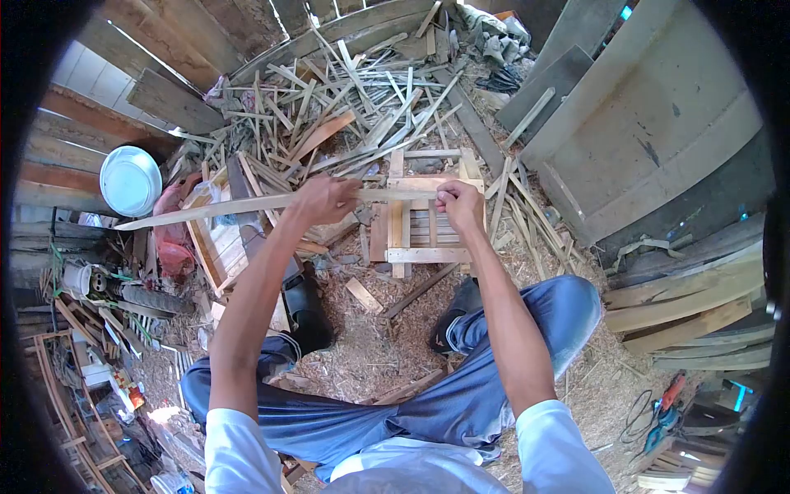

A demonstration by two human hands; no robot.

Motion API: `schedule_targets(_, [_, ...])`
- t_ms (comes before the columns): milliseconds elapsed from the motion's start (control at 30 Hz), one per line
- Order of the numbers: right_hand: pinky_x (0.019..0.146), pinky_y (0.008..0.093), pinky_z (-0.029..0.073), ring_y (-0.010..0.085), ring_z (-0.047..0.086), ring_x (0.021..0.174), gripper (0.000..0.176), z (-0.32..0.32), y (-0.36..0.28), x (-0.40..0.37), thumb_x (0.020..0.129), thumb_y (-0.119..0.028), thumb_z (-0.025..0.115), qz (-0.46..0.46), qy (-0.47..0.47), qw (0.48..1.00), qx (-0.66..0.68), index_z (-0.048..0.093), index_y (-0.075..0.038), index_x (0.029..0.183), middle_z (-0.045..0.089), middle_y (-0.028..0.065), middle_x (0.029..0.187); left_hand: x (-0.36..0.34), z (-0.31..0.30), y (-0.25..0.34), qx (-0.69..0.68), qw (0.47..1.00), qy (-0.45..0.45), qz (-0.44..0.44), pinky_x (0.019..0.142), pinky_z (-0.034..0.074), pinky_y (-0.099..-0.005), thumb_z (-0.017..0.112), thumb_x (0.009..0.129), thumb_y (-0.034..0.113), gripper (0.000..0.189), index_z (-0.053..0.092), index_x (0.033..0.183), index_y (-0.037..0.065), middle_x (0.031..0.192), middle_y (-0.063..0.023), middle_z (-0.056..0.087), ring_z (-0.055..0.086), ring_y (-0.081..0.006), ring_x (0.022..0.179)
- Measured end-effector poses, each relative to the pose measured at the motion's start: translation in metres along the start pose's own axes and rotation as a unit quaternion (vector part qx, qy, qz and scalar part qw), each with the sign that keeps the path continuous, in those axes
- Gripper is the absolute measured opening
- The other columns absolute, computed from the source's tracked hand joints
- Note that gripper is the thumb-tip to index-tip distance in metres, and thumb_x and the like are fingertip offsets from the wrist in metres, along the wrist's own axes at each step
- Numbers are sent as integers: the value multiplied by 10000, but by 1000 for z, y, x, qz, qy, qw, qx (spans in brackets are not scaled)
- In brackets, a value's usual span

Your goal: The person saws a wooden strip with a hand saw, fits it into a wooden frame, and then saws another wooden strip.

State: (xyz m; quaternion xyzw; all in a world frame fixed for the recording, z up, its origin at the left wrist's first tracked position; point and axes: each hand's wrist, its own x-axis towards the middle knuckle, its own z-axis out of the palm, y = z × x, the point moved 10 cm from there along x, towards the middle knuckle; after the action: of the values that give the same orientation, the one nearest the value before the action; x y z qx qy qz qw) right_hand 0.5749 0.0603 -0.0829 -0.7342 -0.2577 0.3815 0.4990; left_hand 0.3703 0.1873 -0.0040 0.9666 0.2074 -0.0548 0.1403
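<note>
A long, thin wooden slat [247, 205] stretches across in front of me, its far end reaching out to the left. My left hand [323, 200] is wrapped over it near the middle. At the slat's right end my right hand [461, 203] is closed in a pinch, thumb and fingers at the tip. Below the slat and right hand stands a small wooden frame [428, 255] with crossbars and slats, on the ground between my feet and the scrap pile. The slat overlaps the frame's upper part in this view.
A heap of scrap strips [354, 90] lies ahead. To the left are a wooden box [202, 255], a white basin [130, 181] and a wheel [156, 300]. Boards [691, 305] are stacked at right, near a power tool [662, 420] with a cord. Shavings cover the floor.
</note>
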Motion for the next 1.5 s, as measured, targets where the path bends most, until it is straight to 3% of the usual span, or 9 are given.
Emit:
schedule_targets(100, [599, 253, 562, 140, 671, 675, 115, 1, -3, 0, 879, 30, 607, 0, 3, 1000, -7, 688, 37, 961, 699, 105, 813, 15, 8, 18, -2, 999, 32, 43, 658, 532, -464, 611, 847, 259, 362, 598, 1151, 62, 830, -195, 676, 654, -371, 713])
schedule_targets(233, [606, 251, 562, 136, 669, 671, 112, -2, -4, 1, 877, 24, 612, -12, 2, 1000, 18, 690, 40, 956, 699, 103, 811, 21, 14, 27, -7, 1000, 9, 8, 646, 535, -468, 573, 840, 239, 341, 603, 1133, 69, 766, -204, 667, 652, -383, 694])
schedule_targets(333, [613, 249, 565, 134, 667, 666, 109, -2, -2, 0, 874, 18, 619, 0, -7, 1000, -3, 692, 40, 951, 698, 99, 800, 19, 22, 31, -11, 1000, 13, -8, 673, 536, -468, 529, 841, 231, 337, 604, 1125, 65, 823, -192, 675, 661, -372, 754])
schedule_targets(400, [607, 249, 565, 134, 666, 663, 108, -1, 0, -1, 870, 17, 624, 9, -4, 1000, 2, 692, 41, 951, 697, 97, 793, 19, 16, 41, -11, 995, 97, -11, 708, 534, -468, 514, 837, 226, 344, 600, 1131, 68, 884, -180, 675, 663, -356, 822])
schedule_targets(533, [587, 249, 563, 129, 663, 654, 103, 0, 3, 2, 862, 10, 639, 7, -2, 1000, 19, 696, 40, 943, 693, 91, 771, 34, 31, 52, 29, 995, 80, -58, 738, 530, -470, 504, 838, 240, 338, 615, 1108, 68, 935, -174, 670, 658, -343, 883])
schedule_targets(633, [523, 253, 541, 128, 653, 603, 78, -3, -2, 0, 856, 18, 644, -11, 15, 1000, 22, 700, 31, 909, 687, 93, 743, 35, 29, 49, 1, 991, 92, -98, 705, 537, -457, 517, 874, 318, 330, 660, 1040, 70, 898, -170, 677, 666, -344, 830])
schedule_targets(800, [568, 246, 553, 125, 661, 644, 106, 3, -4, -4, 869, -20, 649, 15, -16, 1000, 12, 697, 36, 944, 691, 87, 773, 35, 22, 43, -35, 988, 35, -146, 712, 544, -424, 481, 901, 548, 508, 709, 969, 99, 794, -164, 700, 688, -322, 765])
schedule_targets(1000, [541, 256, 539, 127, 652, 608, 93, 10, -3, -2, 872, -2, 634, 11, -20, 999, 22, 696, 37, 928, 684, 87, 734, 35, 25, 30, -8, 983, -1, -183, 738, 556, -407, 465, 860, 659, 604, 733, 1026, 143, 756, -162, 699, 694, -318, 773])
schedule_targets(1500, [564, 287, 504, 130, 624, 567, 139, 5, -29, -5, 858, 7, 608, -64, 9, 998, -4, 712, -1, 951, 670, 70, 682, 37, 12, 18, -30, 982, 3, -188, 697, 557, -418, 437, 818, 754, 705, 746, 958, 137, 731, -172, 688, 694, -323, 748])
